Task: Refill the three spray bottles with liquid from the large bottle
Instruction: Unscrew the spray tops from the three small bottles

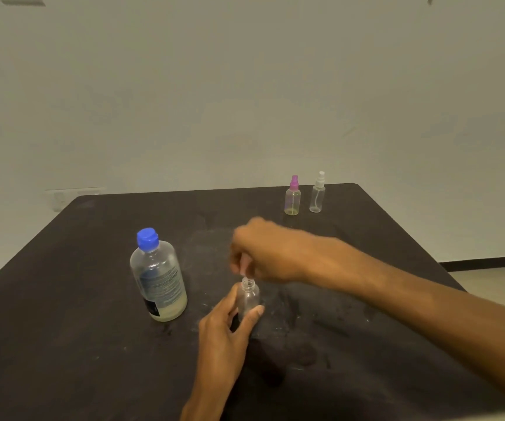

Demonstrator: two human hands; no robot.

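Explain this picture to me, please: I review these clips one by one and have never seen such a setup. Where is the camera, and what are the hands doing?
There is no machine here. A person wears a camera on the head, so you look forward and down over their own arms at a dark table.

The left hand grips a small clear plastic bottle whose neck is open. The right hand pinches its spray top, blurred, just above that neck.

Left of them stands a large clear bottle with a blue cap, capped, with pale liquid low inside. At the far edge stand a small spray bottle with a pink top and one with a white top, both closed.
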